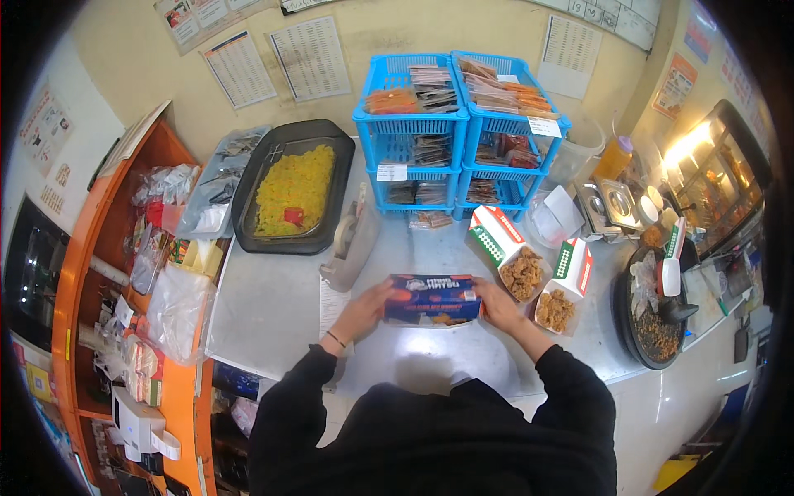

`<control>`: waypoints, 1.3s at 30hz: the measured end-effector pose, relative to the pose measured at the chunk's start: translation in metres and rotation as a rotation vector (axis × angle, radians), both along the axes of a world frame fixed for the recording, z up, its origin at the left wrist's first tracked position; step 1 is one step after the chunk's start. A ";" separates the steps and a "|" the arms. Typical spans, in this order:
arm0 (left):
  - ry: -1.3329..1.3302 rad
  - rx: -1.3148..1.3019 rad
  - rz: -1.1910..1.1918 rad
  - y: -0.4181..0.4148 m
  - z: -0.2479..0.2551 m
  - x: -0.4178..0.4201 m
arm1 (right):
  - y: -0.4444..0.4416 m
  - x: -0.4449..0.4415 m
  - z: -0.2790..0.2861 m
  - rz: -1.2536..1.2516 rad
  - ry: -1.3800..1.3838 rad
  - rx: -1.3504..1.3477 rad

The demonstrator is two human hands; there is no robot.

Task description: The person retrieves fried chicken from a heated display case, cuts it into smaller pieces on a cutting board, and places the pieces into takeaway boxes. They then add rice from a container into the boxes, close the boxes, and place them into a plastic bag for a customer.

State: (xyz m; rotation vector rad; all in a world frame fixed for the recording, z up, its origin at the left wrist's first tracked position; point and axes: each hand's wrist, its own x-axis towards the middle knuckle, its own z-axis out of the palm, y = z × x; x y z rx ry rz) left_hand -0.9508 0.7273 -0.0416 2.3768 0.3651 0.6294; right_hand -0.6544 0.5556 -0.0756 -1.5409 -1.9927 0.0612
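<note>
A blue printed paperboard food box point(432, 301) is held level between my two hands above the steel counter point(273, 310). My left hand point(363, 310) grips its left end, and my right hand point(501, 307) has the right end. Some golden food shows at the box's near lower edge. Beyond my right hand lie two red, green and white paper cartons, one farther point(499, 235) and one nearer point(569, 266). Fried chicken pieces point(522, 273) fill the mouth of each. A printed paper slip point(333, 307) lies beside my left hand, partly under a tape dispenser point(350, 248).
Blue plastic basket racks point(409, 115) with small packets stand against the wall. Left of them is a black tray point(245, 211) of yellow rice. A stone mortar point(626, 310) with its pestle sits at the right edge, near a lit food warmer point(713, 173). Orange shelving point(77, 310) borders the left.
</note>
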 end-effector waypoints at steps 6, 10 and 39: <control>-0.070 -0.046 -0.011 -0.020 -0.055 -0.005 | -0.021 -0.018 -0.022 -0.062 -0.039 -0.021; -0.051 0.039 -0.025 -0.031 -0.046 -0.009 | -0.030 -0.032 -0.006 -0.111 0.169 -0.113; -1.281 -1.087 1.092 -0.070 -0.026 -0.291 | 0.254 -0.267 -0.018 -0.727 1.586 -0.135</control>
